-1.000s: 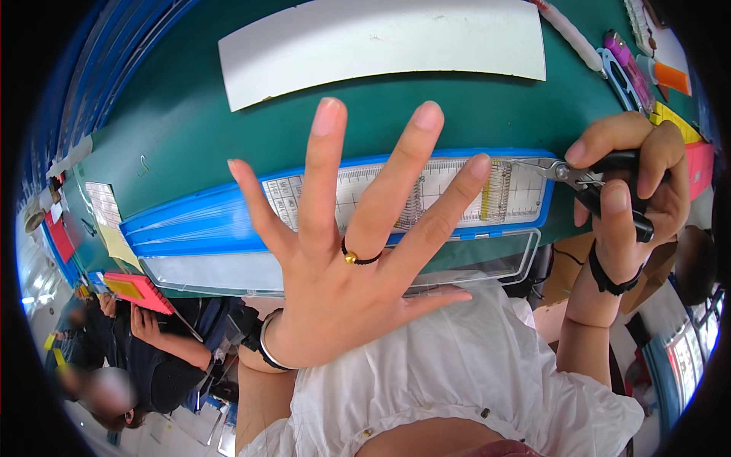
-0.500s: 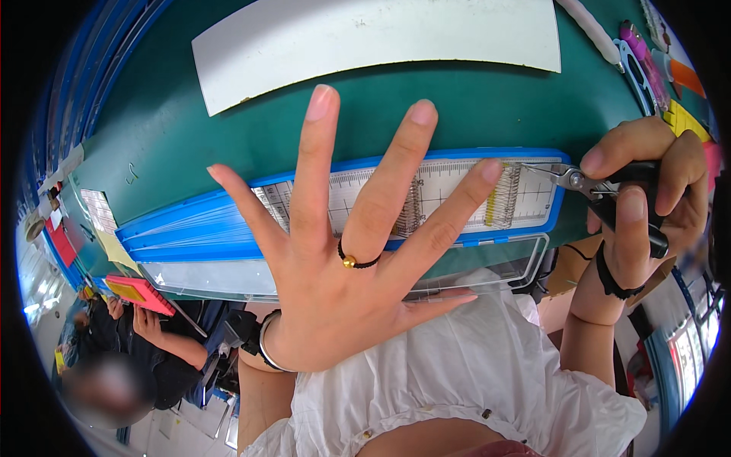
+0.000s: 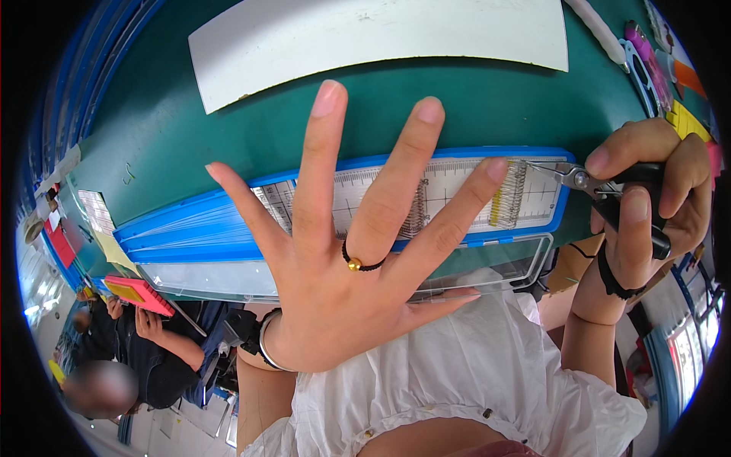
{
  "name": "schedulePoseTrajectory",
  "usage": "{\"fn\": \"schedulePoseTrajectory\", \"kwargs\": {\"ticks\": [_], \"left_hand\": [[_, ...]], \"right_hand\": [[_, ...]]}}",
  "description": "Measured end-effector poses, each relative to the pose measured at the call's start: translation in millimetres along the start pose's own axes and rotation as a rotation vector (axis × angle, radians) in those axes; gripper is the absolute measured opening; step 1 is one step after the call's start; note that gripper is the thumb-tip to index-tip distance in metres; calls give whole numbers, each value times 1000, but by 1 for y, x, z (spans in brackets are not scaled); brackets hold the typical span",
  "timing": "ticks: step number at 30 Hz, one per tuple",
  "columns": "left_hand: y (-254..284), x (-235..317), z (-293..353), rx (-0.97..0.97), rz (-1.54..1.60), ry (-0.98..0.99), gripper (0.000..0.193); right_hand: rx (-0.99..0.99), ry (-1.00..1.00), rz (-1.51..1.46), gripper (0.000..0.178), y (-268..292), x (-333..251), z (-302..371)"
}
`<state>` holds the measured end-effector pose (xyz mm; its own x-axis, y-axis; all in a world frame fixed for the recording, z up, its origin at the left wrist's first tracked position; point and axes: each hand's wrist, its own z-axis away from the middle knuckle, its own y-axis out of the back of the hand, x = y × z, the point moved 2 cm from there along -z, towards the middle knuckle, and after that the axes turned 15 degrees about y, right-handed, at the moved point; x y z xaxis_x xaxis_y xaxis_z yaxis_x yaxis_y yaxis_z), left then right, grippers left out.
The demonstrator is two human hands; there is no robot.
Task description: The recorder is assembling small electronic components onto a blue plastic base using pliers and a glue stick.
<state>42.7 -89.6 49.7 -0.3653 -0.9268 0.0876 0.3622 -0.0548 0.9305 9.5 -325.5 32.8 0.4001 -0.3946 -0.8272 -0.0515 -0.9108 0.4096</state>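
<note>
My left hand [image 3: 335,259] lies flat with fingers spread, back upward, above a long shallow blue case [image 3: 190,225]. A black cord ring with a gold bead [image 3: 355,264] circles its middle finger. The index fingertip is beside a bundle of thin wire coils with a yellow part [image 3: 506,194]; contact is unclear. Between two fingers shows another coil bundle [image 3: 415,209]. Black-handled pliers [image 3: 581,180] are gripped in my right hand [image 3: 647,183], slim jaws pointing left at the upper end of the yellow-marked coils. A ruler-marked white grid [image 3: 464,171] lines the case.
A clear lid [image 3: 525,263] hangs along the case's near side. Beyond lies a white board [image 3: 381,38] on the green tabletop [image 3: 251,133]. Scissors [image 3: 642,80] and a purple tool [image 3: 643,46] are at far right. Another person's hand [image 3: 148,324] is at lower left, near a pink box [image 3: 141,295].
The middle and ring fingers of my left hand have shifted very slightly right. The pliers stay at the coils. The other person at lower left has moved a little.
</note>
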Motion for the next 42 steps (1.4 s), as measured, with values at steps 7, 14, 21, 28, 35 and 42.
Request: {"fn": "schedulePoseTrajectory", "kwargs": {"ticks": [7,14,21,28,35,42], "left_hand": [[-22,-14,-1,295,148,-193,83],[-15,-11,-2,195,122,-191,89],[-14,-11,-2,159,104,-187,90],[-13,-9,-2,180,90,-197,87],[-15,-11,-1,217,89,-222,87],[-14,-9,-1,201,88,-212,88]], "right_hand": [[114,30,-9,27,-17,-3,-8],[12,22,32,27,-1,0,0],[38,-9,53,28,-6,-2,1],[139,5,109,30,-13,-4,-1],[97,-64,14,30,-8,-6,0],[101,10,62,27,-11,-2,0]]}}
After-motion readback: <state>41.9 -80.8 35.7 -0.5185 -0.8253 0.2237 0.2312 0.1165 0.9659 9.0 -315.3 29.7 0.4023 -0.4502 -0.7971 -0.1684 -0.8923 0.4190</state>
